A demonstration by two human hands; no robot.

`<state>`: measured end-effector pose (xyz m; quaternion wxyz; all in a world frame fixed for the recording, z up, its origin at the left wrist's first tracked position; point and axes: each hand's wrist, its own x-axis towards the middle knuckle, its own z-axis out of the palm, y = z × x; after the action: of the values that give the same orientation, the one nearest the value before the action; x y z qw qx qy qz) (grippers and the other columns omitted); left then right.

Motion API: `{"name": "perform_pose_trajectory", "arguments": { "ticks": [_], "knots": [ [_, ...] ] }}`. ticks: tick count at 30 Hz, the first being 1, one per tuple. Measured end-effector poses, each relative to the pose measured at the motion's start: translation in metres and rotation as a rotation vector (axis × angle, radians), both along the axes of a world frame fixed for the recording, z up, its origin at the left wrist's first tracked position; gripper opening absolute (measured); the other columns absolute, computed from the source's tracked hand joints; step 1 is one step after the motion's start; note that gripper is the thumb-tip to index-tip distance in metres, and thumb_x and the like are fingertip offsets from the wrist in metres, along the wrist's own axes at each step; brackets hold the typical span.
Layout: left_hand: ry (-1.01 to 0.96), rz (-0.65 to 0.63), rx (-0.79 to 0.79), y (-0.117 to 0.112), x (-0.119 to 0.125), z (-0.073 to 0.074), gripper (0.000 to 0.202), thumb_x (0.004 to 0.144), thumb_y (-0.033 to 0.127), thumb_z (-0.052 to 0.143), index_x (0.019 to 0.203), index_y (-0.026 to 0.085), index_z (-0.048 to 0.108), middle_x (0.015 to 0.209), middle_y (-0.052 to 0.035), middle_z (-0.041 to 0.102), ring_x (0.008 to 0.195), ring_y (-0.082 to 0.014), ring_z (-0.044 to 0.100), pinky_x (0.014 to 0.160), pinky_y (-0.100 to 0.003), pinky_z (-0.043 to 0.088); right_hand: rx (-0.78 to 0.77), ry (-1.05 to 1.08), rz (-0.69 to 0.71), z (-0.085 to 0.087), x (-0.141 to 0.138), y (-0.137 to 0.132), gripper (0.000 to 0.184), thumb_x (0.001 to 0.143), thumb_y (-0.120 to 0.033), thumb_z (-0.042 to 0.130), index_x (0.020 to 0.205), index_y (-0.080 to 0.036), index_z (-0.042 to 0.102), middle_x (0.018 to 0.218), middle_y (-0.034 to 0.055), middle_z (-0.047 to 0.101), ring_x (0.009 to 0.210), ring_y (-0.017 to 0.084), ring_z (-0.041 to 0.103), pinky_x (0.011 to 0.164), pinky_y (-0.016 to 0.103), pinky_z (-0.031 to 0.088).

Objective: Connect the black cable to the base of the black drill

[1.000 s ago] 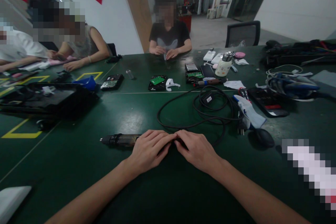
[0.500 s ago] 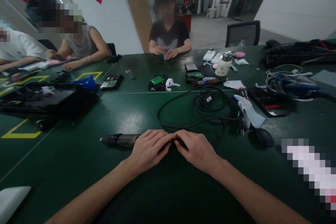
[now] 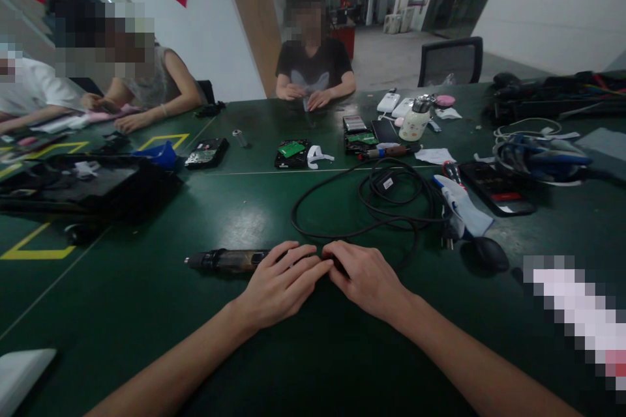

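Note:
An electric screwdriver (image 3: 227,260) lies across the green table, its bit pointing left. My left hand (image 3: 283,280) curves over its rear end, with the index finger reaching across to the other hand's fingertips. My right hand (image 3: 366,273) is closed in a pinch at the tail of the screwdriver, where a black cable (image 3: 337,235) runs in from behind the knuckles. What lies between the right fingertips is mostly hidden, a dark bit only. Beyond the hands the cable lies in loose coils, its pronged plug (image 3: 447,242) to the right.
Opened hard drives (image 3: 292,153) and a small metal cylinder (image 3: 239,137) lie farther back. At left stands a black tray (image 3: 88,189) with a blue piece. A floral bottle (image 3: 411,125), a glove (image 3: 464,205) and a black bulb (image 3: 489,254) are at right. Co-workers sit opposite and at far left.
My left hand's fingers have spread and shifted slightly, showing more of the screwdriver body. The left thumb is now out of sight. My right hand has barely moved.

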<state>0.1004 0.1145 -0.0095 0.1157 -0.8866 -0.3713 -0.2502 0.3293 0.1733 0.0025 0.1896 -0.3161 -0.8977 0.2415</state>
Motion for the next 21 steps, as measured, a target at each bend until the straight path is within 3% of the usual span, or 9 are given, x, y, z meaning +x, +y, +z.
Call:
{"name": "perform_pose_trajectory", "arguments": {
  "ticks": [21],
  "knots": [
    [-0.011,0.097,-0.037,0.0020,0.0057,0.0021,0.058,0.096,0.014,0.059,0.152,0.018,0.046,0.127,-0.0082,0.071,0.123,-0.0242,0.062,0.113,-0.047,0.043,0.014,-0.012,-0.017,0.0031,-0.0009,-0.0014,0.015,0.106,-0.022,0.049,0.117,-0.021,0.058,0.108,0.0049,0.069,0.095,0.020,0.067,0.080,0.032,0.049]
  ]
}}
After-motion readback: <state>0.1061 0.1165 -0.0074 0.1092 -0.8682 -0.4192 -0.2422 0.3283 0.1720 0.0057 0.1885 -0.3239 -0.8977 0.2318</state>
